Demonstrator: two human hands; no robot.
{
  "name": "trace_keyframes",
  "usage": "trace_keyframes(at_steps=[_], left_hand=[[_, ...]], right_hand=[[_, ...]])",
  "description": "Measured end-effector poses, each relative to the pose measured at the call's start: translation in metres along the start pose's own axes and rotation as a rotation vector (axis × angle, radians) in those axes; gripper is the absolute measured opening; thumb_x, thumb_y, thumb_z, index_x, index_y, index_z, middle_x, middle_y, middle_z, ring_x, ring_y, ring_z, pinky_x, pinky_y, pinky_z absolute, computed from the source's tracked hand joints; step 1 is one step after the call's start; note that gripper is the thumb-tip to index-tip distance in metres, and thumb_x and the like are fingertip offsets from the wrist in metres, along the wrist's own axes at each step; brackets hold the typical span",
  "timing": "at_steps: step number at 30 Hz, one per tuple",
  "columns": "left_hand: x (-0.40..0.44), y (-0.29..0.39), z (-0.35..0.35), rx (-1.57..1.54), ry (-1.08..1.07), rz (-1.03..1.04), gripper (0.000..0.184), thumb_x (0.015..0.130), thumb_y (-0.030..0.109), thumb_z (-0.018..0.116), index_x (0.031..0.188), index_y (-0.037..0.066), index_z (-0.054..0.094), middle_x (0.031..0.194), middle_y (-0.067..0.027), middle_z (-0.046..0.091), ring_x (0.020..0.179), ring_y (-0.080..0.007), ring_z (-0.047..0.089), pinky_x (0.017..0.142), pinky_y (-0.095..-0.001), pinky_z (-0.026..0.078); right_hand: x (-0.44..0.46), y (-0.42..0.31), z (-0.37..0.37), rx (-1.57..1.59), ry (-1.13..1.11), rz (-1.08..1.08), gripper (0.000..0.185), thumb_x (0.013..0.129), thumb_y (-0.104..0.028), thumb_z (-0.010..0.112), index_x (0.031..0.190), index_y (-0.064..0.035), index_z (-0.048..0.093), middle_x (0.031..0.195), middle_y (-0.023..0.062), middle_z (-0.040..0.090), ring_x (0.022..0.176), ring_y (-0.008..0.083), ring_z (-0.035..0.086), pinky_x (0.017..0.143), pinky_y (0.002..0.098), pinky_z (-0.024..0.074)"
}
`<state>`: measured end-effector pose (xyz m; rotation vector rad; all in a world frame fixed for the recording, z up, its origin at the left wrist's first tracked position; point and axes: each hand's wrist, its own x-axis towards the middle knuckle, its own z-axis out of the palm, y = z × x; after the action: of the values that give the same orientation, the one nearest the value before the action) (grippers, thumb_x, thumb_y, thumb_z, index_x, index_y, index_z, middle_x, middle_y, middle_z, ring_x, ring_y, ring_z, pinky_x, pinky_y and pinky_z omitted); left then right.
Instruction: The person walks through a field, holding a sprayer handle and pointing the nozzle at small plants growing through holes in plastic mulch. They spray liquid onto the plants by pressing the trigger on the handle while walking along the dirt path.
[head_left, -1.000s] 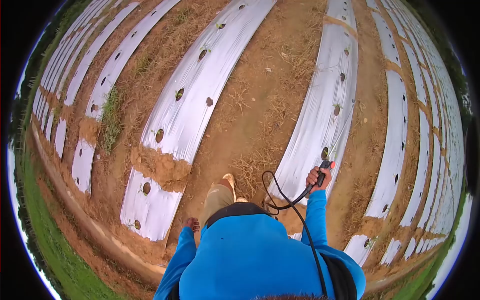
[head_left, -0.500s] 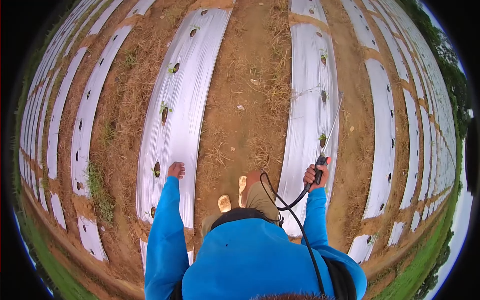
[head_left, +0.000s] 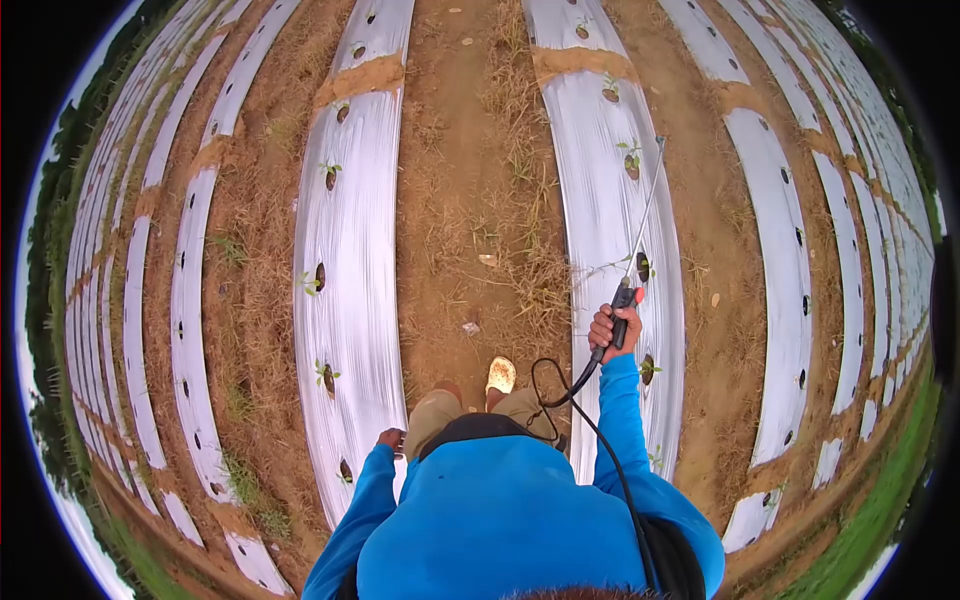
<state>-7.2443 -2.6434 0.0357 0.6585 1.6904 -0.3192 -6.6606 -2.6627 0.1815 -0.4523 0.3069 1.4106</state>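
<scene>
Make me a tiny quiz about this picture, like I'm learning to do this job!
1. Pick one: which grip holds the wand?
A: left
B: right
C: neither

2. True or false: the hose is yellow.

3. Fill in: the plants poke up through ____ in the white sheets.

Key:
1. B, the right grip.
2. False; it is black.
3. Holes.
</scene>
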Motion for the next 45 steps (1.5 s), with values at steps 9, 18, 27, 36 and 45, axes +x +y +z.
trace_keyframes(at_steps=[9, 18, 27, 36, 45], left_hand=[[0.04, 0.16, -0.001, 0.078, -0.05, -0.225, 0.026, 0.08, 0.032, 0.046, 0.088, 0.01, 0.058, 0.07, -0.0068, 0.057, 0.054, -0.0182, 0.054, 0.052, -0.0378, 0.045], [0.199, 0.615, 0.0, 0.006, -0.216, 0.438, 0.025, 0.084, 0.031, 0.052, 0.081, 0.006, 0.054, 0.067, -0.0054, 0.057, 0.042, -0.0112, 0.047, 0.035, -0.0277, 0.032], [0.123, 0.998, -0.023, -0.275, -0.294, 0.937, 0.021, 0.088, 0.027, 0.05, 0.091, 0.008, 0.058, 0.069, 0.0006, 0.054, 0.052, -0.0081, 0.046, 0.043, -0.0236, 0.035], [0.236, 0.967, -0.131, -0.02, 0.075, -0.208, 0.025, 0.083, 0.025, 0.043, 0.096, 0.009, 0.056, 0.078, -0.009, 0.059, 0.051, -0.0207, 0.05, 0.047, -0.038, 0.039], [0.233, 1.092, -0.152, 0.012, 0.074, 0.132, 0.03, 0.083, 0.034, 0.044, 0.091, 0.009, 0.06, 0.081, -0.009, 0.061, 0.063, -0.026, 0.058, 0.055, -0.0414, 0.047]], right_hand=[[0.178, -0.103, 0.093, -0.132, 0.061, -0.058, 0.016, 0.073, -0.02, 0.054, 0.078, -0.0062, 0.047, 0.055, 0.0001, 0.038, 0.039, 0.0106, 0.034, 0.034, 0.025, 0.0309], [0.32, -0.166, 0.204, -0.186, 0.271, 0.118, 0.019, 0.07, -0.024, 0.055, 0.073, -0.0069, 0.046, 0.053, -0.0015, 0.037, 0.037, 0.0096, 0.034, 0.033, 0.0229, 0.0299], [0.535, -0.245, 0.295, -0.125, 0.145, 0.041, 0.018, 0.074, -0.021, 0.051, 0.078, -0.0034, 0.05, 0.056, 0.0019, 0.043, 0.041, 0.0125, 0.041, 0.036, 0.0262, 0.0365], [0.827, -0.358, 0.378, -0.088, 0.192, -0.017, 0.017, 0.072, -0.022, 0.054, 0.073, -0.0059, 0.046, 0.054, 0.0, 0.038, 0.039, 0.0117, 0.035, 0.034, 0.0251, 0.0309], [0.994, -0.45, 0.483, -0.072, 0.072, -0.001, 0.021, 0.073, -0.023, 0.053, 0.078, -0.0027, 0.049, 0.057, 0.0024, 0.042, 0.04, 0.0129, 0.038, 0.036, 0.0262, 0.0353]])
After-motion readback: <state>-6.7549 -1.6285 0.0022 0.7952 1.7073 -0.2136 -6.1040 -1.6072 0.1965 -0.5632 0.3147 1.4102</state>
